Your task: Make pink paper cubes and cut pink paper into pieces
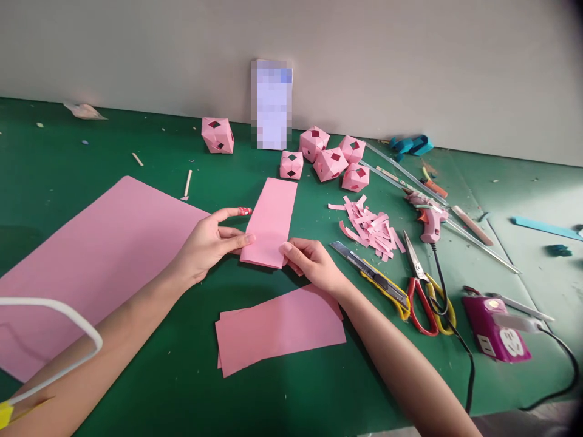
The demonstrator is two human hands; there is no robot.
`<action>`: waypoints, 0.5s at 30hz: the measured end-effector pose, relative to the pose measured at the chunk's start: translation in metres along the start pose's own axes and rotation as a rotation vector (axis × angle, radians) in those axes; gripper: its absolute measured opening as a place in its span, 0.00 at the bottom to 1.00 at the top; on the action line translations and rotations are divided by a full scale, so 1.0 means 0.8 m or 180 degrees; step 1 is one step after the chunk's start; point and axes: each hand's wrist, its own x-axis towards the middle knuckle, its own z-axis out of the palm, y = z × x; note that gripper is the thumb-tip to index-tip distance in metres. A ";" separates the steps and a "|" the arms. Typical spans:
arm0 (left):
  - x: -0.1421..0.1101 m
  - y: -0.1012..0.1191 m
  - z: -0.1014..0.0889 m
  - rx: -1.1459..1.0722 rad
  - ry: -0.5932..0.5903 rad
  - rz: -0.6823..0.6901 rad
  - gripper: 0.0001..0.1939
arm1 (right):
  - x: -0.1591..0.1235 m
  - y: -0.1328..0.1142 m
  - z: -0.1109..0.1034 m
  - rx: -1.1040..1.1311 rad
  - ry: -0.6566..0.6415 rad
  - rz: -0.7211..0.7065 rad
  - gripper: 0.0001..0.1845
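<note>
My left hand pinches the near left corner of a narrow pink paper strip, thumb and fingers closed on its edge while the forefinger, wrapped in a red patterned plaster, sticks out straight above the paper. My right hand grips the strip's near right corner, fingers curled under and thumb on top. The strip lies flat on the green table between my hands, running away from me toward the wall. Just in front of my right wrist lie a couple of wider pink sheets, stacked slightly askew. Under my left forearm spreads a large pink sheet. To the right of my right hand lies a yellow utility knife, then red and yellow scissors, with a heap of pink paper scraps just beyond them. Farther right a pink glue gun rests on the table, its black cord trailing toward a purple power strip. Near the wall sit several folded pink paper cubes, with one more cube apart to the left.
</note>
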 end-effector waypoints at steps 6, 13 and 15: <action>-0.003 0.001 0.003 0.0158 0.0146 0.0230 0.44 | -0.002 -0.008 -0.001 -0.0145 -0.0173 0.0149 0.30; -0.001 0.003 0.000 -0.0095 -0.0235 -0.0144 0.44 | -0.002 -0.010 -0.002 -0.0114 -0.0099 0.0023 0.31; 0.000 0.004 -0.002 -0.0068 -0.0265 -0.0215 0.45 | -0.002 -0.008 -0.001 -0.0153 -0.0049 -0.0006 0.30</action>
